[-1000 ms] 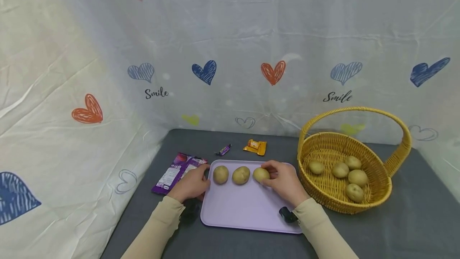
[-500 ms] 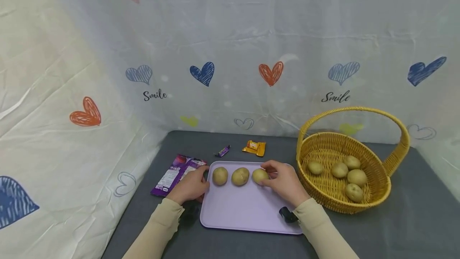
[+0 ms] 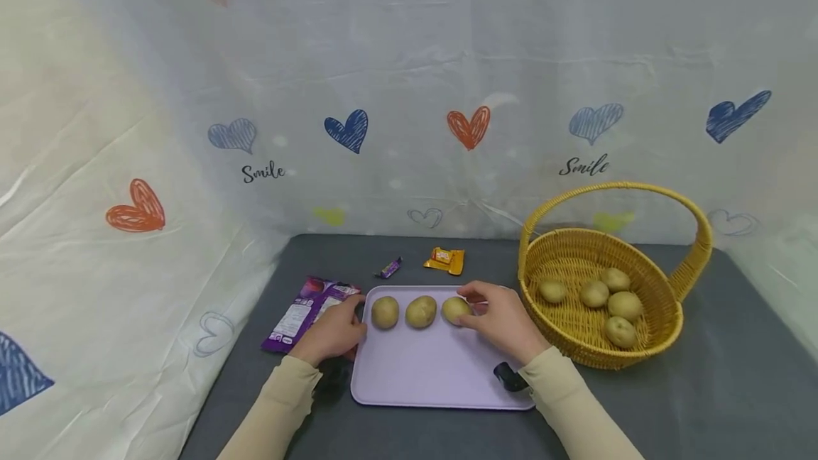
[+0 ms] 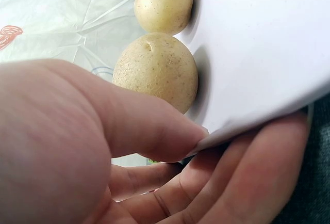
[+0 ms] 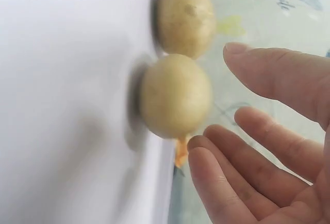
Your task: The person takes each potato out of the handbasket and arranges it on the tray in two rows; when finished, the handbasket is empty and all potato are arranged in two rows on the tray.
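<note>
Three potatoes stand in a row along the far side of a lilac tray point(image 3: 441, 375): a left one point(image 3: 385, 312), a middle one point(image 3: 421, 311) and a right one point(image 3: 455, 309). With its thumb on top and fingers underneath, my left hand point(image 3: 332, 332) pinches the tray's left edge, as the left wrist view shows. My right hand point(image 3: 505, 318) is beside the right potato. In the right wrist view its fingers point(image 5: 211, 175) are spread and loosely bent, close to that potato point(image 5: 176, 96), with nothing held between them.
To the right, a yellow wicker basket point(image 3: 533, 318) with a tall handle holds several potatoes. A purple packet point(image 3: 300, 318) lies left of the tray, partly behind my left hand. Behind the tray are a small purple candy point(image 3: 388, 267) and an orange-wrapped one point(image 3: 445, 260).
The head view has turned slightly, so the scene sits a little further left. My hands, the tray and the potatoes keep nearly the same places relative to each other.
</note>
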A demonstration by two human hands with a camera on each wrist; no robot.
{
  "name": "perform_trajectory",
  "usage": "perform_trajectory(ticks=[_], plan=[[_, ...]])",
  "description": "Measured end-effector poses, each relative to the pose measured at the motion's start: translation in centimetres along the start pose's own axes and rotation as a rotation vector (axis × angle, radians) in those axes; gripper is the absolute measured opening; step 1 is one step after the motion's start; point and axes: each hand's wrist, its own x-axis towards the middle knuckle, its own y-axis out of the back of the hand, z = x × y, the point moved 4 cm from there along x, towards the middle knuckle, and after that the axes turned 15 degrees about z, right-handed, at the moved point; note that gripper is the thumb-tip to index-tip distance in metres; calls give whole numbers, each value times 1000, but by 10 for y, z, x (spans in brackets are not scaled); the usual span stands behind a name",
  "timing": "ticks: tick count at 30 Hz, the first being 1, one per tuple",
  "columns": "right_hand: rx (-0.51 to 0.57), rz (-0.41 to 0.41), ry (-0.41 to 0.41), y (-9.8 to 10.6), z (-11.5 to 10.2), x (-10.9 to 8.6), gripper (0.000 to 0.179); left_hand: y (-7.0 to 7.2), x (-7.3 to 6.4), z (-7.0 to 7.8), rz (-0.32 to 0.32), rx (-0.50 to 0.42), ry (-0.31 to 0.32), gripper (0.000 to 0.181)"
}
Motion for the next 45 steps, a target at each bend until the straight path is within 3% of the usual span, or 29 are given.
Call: perform_trajectory(ticks=[5, 11, 17, 22, 30, 36, 45], plan=[[-2, 7, 20, 32, -5, -7, 39, 0, 0, -1, 9, -6, 18, 61], [-109, 58, 76, 99, 2, -16, 40, 2, -1, 0, 7, 10, 10, 62], [-302, 94, 49, 173, 30, -18, 46, 1, 0, 0, 0, 17, 21, 63], [-406, 47, -1, 208, 65, -10, 56, 1, 2, -3, 7, 29, 30, 63], [-487, -27, -8, 222, 98, -3, 53, -4, 2, -1, -3, 15, 19, 62], [-488, -88, -35, 216, 106, 1, 31, -4, 1, -1, -2, 11, 27, 62], [-495, -128, -20, 209, 113, 6, 33, -2, 0, 1, 7, 26, 29, 61]])
